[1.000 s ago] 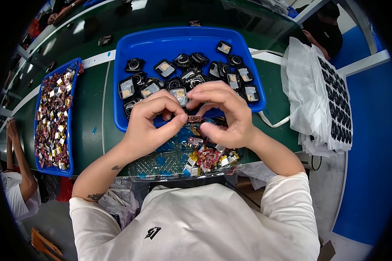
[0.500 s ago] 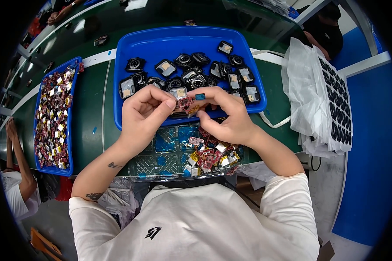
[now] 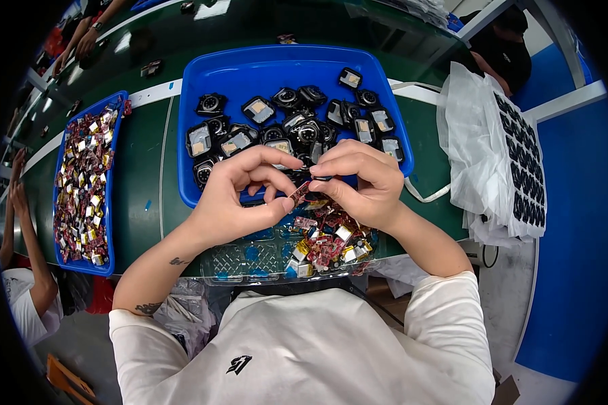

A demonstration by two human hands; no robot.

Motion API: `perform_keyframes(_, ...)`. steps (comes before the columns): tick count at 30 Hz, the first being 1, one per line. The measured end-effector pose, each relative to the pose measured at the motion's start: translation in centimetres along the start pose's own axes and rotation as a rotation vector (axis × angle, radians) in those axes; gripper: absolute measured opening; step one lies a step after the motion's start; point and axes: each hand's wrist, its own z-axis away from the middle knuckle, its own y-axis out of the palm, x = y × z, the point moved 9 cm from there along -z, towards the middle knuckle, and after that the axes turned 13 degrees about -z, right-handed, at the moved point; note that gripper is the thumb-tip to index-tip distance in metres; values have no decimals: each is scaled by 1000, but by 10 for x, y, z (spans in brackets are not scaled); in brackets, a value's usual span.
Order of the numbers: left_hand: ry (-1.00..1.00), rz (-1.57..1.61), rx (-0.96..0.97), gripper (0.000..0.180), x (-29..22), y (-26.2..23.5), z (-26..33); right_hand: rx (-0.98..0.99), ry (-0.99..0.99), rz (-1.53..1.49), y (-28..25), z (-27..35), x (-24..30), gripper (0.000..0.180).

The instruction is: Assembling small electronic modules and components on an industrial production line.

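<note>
A small red circuit board (image 3: 300, 192) is between my hands, over the near edge of the blue tray (image 3: 277, 56). My left hand (image 3: 243, 192) pinches its lower end near the thumb tip, with the index finger stretched across above it. At the board's upper end, the thumb and fingers of my right hand (image 3: 365, 182) are closed on a small dark piece, mostly hidden by the fingers. Black watch cases (image 3: 258, 109) lie in the tray, some showing pale inner faces. Closer to me, a pile of red boards with silvery and yellow batteries (image 3: 327, 246) rests on a clear plastic blister tray (image 3: 226, 260).
At left stands a long blue bin (image 3: 112, 202) full of boards and batteries. White sheeting (image 3: 463, 135) and a sheet of black parts (image 3: 520, 162) lie at right. Other people's hands (image 3: 86, 42) show at upper left and the far left.
Both hands have come slightly nearer me and the board has tilted between them. The blue piece by my right index finger no longer shows. My left index finger has straightened.
</note>
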Motion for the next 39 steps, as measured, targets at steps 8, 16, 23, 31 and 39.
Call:
perform_keyframes(8, 209, -172, -18, 34, -14, 1, 0, -16, 27, 23, 0, 1, 2, 17)
perform_keyframes(16, 15, -45, -138, 15, 4, -4, 1, -99, 374, -374, -3, 7, -29, 4)
perform_keyframes(23, 18, -53, -121, 12, -2, -4, 2, 18, 365, -342, 4, 7, -25, 10)
perform_keyframes(31, 34, -146, -21, 11, 1, 2, 1, 85, 362, -397, 16, 9, -27, 7)
perform_keyframes(39, 127, 125, -148, 10, -3, -17, 5, 12, 324, -278, 5, 8, -25, 11)
